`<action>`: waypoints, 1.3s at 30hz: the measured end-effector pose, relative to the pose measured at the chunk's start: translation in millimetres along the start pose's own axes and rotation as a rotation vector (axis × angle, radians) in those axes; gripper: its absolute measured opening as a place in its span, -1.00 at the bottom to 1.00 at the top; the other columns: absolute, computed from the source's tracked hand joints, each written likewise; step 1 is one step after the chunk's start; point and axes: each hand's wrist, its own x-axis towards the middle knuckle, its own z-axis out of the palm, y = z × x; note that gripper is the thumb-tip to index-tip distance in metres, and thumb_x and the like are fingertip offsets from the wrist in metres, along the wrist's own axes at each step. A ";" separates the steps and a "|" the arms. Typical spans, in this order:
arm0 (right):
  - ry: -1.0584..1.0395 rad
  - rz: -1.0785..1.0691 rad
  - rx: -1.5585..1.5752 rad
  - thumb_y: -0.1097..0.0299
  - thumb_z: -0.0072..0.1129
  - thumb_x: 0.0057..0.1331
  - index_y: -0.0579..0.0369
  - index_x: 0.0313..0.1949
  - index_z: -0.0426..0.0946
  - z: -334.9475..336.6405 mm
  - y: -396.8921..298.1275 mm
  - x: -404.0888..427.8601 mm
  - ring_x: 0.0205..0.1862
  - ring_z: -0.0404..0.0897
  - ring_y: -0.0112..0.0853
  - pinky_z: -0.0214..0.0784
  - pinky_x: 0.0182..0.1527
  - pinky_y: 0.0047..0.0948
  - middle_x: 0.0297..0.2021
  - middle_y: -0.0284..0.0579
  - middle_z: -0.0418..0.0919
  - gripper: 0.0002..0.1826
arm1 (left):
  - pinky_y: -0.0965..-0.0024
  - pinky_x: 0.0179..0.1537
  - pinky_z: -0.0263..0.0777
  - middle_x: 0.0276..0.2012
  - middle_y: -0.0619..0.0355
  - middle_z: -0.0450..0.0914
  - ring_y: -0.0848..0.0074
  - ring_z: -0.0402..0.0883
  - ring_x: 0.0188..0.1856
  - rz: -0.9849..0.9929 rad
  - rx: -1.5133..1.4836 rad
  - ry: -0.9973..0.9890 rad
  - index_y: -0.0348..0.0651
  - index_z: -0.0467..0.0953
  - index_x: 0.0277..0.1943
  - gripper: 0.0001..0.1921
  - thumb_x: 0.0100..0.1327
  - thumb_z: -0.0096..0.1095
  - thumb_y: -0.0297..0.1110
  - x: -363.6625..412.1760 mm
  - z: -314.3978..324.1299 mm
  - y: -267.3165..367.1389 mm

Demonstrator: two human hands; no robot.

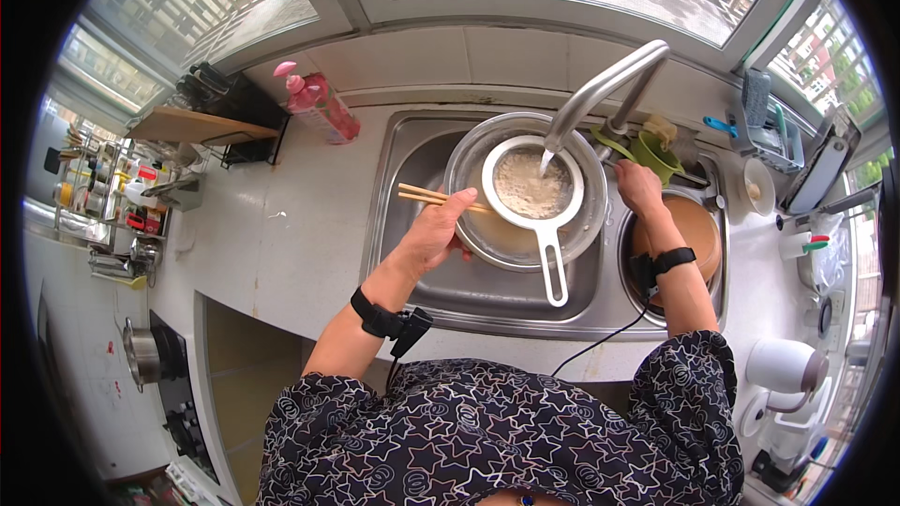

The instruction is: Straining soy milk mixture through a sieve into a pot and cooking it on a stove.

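My left hand (437, 228) grips the rim of a metal bowl (524, 261) in the sink. A pair of wooden chopsticks (422, 195) is pinned under its thumb, running over the bowl. Across the bowl sits a white-rimmed strainer (554, 263), its handle towards me. Wet, pale, crumbly food (529, 186) fills the strainer, and cloudy liquid lies below. From the steel faucet (612, 81) water runs onto the food. My right hand (638, 188) is beside the faucet base and a green cup-shaped holder (655, 154); its fingertips are hard to make out.
Under my right forearm, the small basin holds a brown round vessel (688, 228). A pink pump bottle (323, 109) stands back left, near a wooden board (204, 125) and a knife block (242, 102). At right are a sponge caddy (766, 130), a small white bowl (757, 186) and a white kettle (780, 365).
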 end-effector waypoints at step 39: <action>-0.009 0.048 0.194 0.13 -0.05 0.24 0.06 -0.02 0.44 -9.3 16.2 -15.0 -0.11 0.49 -0.02 0.30 -0.08 -0.15 -0.22 0.10 0.55 -0.61 | 0.46 -0.69 0.40 -0.49 0.13 0.56 0.51 0.53 -0.59 0.300 -0.226 0.127 -0.21 0.40 -0.16 -0.73 0.31 -0.06 -0.17 33.7 26.7 -25.4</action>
